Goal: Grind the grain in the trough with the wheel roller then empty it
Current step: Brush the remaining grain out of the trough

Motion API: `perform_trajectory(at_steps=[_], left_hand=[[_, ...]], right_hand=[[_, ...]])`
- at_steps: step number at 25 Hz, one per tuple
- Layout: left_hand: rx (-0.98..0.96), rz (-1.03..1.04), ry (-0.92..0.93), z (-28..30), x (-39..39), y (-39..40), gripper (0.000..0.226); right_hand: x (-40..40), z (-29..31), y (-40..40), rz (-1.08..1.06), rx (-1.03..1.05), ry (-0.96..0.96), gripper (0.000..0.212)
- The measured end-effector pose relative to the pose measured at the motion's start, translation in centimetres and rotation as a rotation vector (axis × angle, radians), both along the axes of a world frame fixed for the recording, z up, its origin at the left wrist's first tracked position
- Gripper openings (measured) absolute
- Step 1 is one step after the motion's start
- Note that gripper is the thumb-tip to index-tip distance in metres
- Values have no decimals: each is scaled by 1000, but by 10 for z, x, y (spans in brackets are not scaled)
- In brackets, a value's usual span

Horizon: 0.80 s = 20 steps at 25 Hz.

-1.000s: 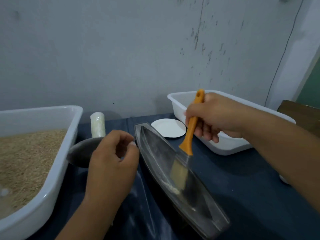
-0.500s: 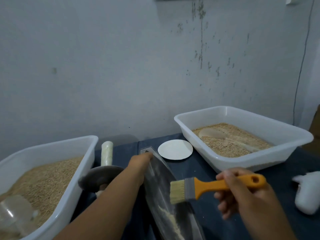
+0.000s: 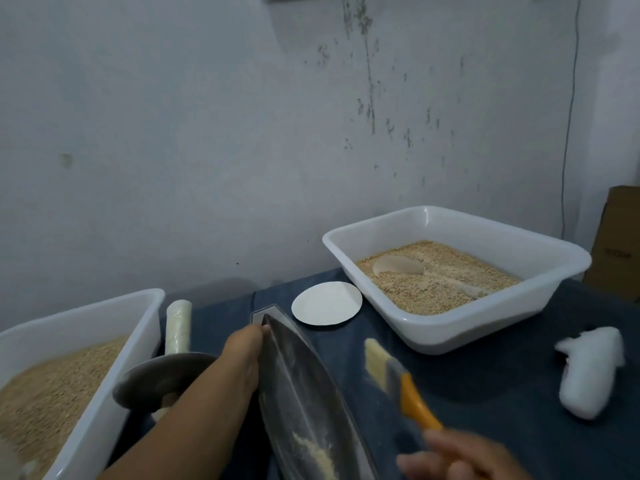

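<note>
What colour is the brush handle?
Orange, on the brush held by the right hand; head view.

Dim, soft light — blurred lower edge

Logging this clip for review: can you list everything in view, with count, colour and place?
trough: 1, dark metal, centre front, tilted, ground grain at its near end
wheel roller: 1, grey disc with pale handle, left of trough
tubs: 2, white, left and right, both holding grain
paper plate: 1, white, behind trough
brush: 1, orange handle, right of trough
white wad: 1, far right
cardboard box: 1, brown, right edge
left hand: grips trough's far end
right hand: holds brush, blurred
</note>
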State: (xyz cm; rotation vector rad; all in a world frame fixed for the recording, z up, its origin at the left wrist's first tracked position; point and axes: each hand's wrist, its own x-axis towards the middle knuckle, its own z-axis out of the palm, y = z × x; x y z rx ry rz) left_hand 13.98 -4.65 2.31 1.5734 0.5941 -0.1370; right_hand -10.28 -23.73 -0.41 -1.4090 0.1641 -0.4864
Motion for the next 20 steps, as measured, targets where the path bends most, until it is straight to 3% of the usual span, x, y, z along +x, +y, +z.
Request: perform_trajectory(at_steps=[2,3,4,7,8,11,16,18,20], left_hand=[[-74,14,-14,-3,-5,-5,17],[-109,16,-13,-3,-8,-8,16],[-140,18,-17,-3,-12,-9,15],[-234,38,-71,2,-20,-9,16],[-263,45,-84,4,-22,-7,16],[-386,49,-72,12,-38,-2,14],[-483,23,-64,2,-69,1,21],[-577,-16,-86,5,-80,0,20],[-675,-40,-143,14,-86,3,24]], right_hand=[[2,-15,10,68,-290,-47,66],[6,-20,12,-3,-527,-76,78],[9,-22,12,-129,-741,-163,73],[11,-24,26,-428,-1135,-443,16],[12,-26,31,-505,-1116,-485,11],[8,-23,38,-543,-819,-477,32],[3,-10,37,-518,-830,-361,65],[5,4,32,-510,-742,-352,59],[5,19,30,-596,-790,-401,46]])
